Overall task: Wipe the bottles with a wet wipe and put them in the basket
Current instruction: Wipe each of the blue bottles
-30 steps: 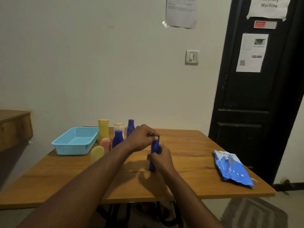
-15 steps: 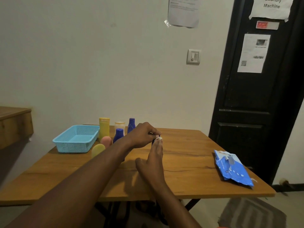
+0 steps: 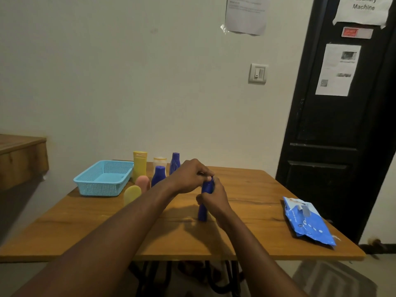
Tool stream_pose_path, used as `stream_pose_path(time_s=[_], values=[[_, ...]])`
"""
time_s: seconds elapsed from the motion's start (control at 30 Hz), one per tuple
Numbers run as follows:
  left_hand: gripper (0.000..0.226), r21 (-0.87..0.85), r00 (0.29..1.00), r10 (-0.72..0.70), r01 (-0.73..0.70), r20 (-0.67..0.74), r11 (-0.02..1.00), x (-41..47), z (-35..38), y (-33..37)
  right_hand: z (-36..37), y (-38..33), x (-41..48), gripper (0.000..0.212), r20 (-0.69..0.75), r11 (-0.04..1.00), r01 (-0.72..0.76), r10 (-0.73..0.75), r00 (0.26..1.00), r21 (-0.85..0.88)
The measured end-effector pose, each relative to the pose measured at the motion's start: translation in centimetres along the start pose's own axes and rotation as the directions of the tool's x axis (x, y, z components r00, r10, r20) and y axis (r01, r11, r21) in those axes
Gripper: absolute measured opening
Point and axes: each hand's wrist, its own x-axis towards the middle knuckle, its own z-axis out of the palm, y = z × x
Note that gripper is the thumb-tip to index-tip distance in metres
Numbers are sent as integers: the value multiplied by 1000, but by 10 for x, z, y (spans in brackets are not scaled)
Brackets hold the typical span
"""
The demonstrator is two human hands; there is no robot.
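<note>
So the dark blue bottle (image 3: 202, 213) is standing upright on the wooden table (image 3: 257, 189), roughly mid-table, and both hands are on it. The left hand (image 3: 188, 175) comes in from above, with its fingertips pinched round the cap end. The right hand (image 3: 215, 200) is curled round the middle of the bottle.

What's changed from half a second ago: back then the right hand was stretched up with its fingers at the top, a bit of white wipe showed there, and the bottle was almost fully hidden. Now that hand has slid down to mid-body, so the lower part of the bottle shows right down to the tabletop. I can't make out the wipe any more. The left hand hasn't really moved.

Everything else sits where it was. The light blue basket (image 3: 100, 188) is at the far left of the table. Beside it stand the yellow bottle (image 3: 139, 166), a clear one (image 3: 159, 163), two more blue bottles (image 3: 158, 175), a pink one (image 3: 143, 183) and a pale yellow one (image 3: 132, 195). The blue wipes pack (image 3: 308, 221) lies well off to the right.
</note>
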Motion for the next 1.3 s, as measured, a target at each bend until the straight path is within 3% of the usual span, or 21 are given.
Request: stream_pose_path(time_s=[0.27,0.5,0.6,0.8,1.0,1.2,1.3], values=[[32,-49,999,-11,9,-31,999,-5,3,-1,-12,26,-2,60,191,984,-116,141,971,-137],[32,-52,999,-8,5,-47,999,-5,4,-1,1,40,-23,55,77,960,-100,124,989,-263],[31,-58,999,-16,14,-49,998,-5,4,-1,12,47,-35,74,17,961,-106,114,993,-256],[30,4,999,-19,19,-35,1000,-1,2,3,31,40,-60,106,-117,999,-16,12,993,-31],[26,93,998,8,-2,-67,996,1,0,7,33,24,-50,104,-182,982,155,-173,968,-110],[21,203,993,15,10,-121,979,6,1,8,30,29,-36,106,-159,968,136,-171,972,-211],[24,207,992,1,25,-127,978,6,1,8,24,38,-34,105,-153,982,67,-95,984,-177]])
